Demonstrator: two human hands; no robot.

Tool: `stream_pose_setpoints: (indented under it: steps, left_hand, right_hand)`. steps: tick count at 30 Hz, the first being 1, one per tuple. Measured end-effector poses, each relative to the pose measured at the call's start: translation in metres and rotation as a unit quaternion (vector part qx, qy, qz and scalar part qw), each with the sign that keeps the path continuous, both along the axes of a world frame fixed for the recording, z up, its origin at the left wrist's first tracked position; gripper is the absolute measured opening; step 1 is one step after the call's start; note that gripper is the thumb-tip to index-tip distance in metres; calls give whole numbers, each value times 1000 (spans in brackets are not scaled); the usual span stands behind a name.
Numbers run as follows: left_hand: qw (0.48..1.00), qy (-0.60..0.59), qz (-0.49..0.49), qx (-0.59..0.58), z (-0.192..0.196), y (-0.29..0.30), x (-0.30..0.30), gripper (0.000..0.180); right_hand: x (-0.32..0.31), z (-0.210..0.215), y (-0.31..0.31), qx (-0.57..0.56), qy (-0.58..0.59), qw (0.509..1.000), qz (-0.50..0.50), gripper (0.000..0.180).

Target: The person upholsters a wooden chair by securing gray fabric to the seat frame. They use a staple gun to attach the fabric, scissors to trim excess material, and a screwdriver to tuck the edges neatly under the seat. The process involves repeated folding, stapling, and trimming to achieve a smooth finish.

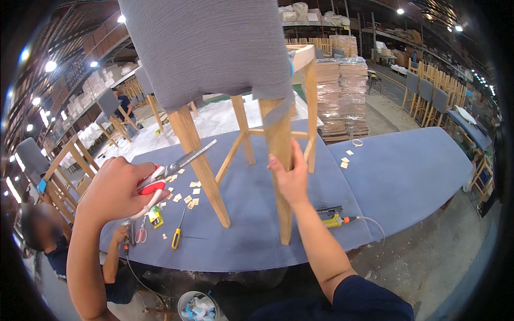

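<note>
Two hands: scissors, chair leg

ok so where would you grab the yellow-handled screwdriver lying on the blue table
Probably by the yellow handle, its thickest part. The screwdriver lies flat on the blue table, handle toward the near edge and shaft pointing away, so come from above on the near side, fingers across the handle; the small scissors lie just left.

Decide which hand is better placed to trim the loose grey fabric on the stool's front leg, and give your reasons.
Probably the left hand: it already holds the red-handled scissors, blades aimed toward the stool. The right hand is busy gripping the front leg, just below the grey fabric, steadying it.
</note>
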State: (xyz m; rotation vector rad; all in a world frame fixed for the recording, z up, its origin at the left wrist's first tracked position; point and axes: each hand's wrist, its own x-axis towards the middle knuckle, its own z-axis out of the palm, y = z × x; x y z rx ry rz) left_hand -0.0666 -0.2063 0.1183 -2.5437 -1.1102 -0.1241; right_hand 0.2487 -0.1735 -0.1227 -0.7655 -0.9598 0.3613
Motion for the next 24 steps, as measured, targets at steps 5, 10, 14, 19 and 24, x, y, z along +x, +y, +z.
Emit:
stream_pose_setpoints:
  steps: [5,10,14,19,24]
  left_hand:
    - [1000,-16,-25,-10,12,4,-2,51]
    - [995,63,60,-42,29,-21,1,50]
    - [991,73,89,-69,33,-28,11,51]
    - [989,81,62,-105,39,-34,39,50]
    - [988,79,75,-108,43,-36,52,49]
  right_hand:
    - [-72,5,9,-33,-19,999,-26,69]
    - [-89,28,12,77,-11,997,-26,69]
    - [-78,69,9,151,-105,963,-198,69]
    - [-51,104,15,257,-208,910,-252,59]
    - [-43,100,22,290,-233,893,-254,41]
